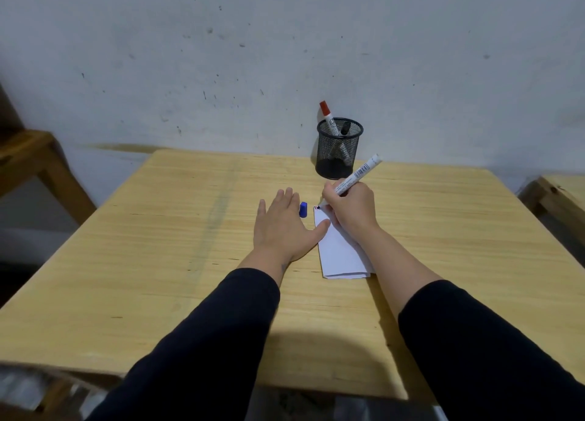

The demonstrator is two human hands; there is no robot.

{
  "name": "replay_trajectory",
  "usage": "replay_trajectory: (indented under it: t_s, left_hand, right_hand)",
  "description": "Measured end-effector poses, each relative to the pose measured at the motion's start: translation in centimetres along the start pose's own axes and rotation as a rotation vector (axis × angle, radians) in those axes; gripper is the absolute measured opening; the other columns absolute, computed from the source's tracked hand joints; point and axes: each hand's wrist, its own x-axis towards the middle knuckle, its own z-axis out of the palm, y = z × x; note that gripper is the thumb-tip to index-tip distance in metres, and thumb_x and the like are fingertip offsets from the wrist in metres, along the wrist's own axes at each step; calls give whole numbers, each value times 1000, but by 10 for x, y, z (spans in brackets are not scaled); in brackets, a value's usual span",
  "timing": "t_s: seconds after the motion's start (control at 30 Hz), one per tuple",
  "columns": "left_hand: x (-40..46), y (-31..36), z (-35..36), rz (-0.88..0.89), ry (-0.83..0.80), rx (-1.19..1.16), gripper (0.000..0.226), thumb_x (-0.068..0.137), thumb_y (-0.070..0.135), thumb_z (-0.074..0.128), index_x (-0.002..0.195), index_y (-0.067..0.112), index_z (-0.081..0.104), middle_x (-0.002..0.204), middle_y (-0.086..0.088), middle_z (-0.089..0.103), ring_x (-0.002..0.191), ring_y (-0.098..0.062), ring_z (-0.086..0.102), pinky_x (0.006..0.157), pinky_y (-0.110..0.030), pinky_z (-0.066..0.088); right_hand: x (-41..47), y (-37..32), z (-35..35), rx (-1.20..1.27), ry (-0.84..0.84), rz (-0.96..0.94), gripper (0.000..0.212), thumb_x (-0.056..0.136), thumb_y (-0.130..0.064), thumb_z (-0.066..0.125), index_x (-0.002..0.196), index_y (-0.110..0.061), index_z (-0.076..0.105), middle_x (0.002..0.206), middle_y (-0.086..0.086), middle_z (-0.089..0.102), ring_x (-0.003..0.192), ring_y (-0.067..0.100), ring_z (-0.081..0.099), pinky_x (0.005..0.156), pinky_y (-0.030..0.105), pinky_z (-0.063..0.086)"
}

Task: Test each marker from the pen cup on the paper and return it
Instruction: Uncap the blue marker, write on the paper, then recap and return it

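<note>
right hand: wrapped around a white marker, writing grip, tip down on the far left corner of the paper; barrel slants up and away to the right, barcode label showing
left hand: flat on the table, palm down, fingers spread and pointing away, holding nothing; thumb reaches right onto the left edge of the paper, pinning it
paper: white folded sheet, lying on the table between the two hands, partly under the right hand and forearm; small red and dark marks at the far left corner by the marker tip
blue cap: loose on the table, just beside the left hand's fingers, between that hand and the paper's far corner
pen cup: black mesh, upright, at the far edge of the table near the wall, beyond the right hand
red-capped marker: standing in the cup, leaning left, cap end up
black marker: in the cup, only top shows above the rim
table: light wood, grain visible
sleeves: dark, both forearms, pushed up short of the wrists
</note>
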Motion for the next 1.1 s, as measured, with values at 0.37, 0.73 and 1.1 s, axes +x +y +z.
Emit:
replay_trajectory:
  t_s: [0.37,0.73,1.1]
  left_hand:
    - [-2,-4,-17,88,144,-207,65,84,56,56,141,32,36,146,6,44,136,-17,38,110,-43,30]
    - [12,-3,-46,59,160,-479,9,84,15,68,93,14,70,89,-1,65,82,-16,59,68,-16,45]
    - [10,23,-90,20,233,-1287,11,87,8,65,95,15,71,81,1,71,70,-3,67,65,-14,51]
  right_hand:
    - [0,-15,-14,486,-30,153,16,81,-21,70,77,-9,62,67,12,62,48,21,51,50,32,45]
    - [-3,-30,-45,664,-94,198,21,75,0,77,91,-5,64,87,15,67,82,25,65,89,35,55]
    - [-4,-79,-67,689,-183,57,16,76,5,73,85,-6,66,87,14,66,82,24,66,83,28,58]
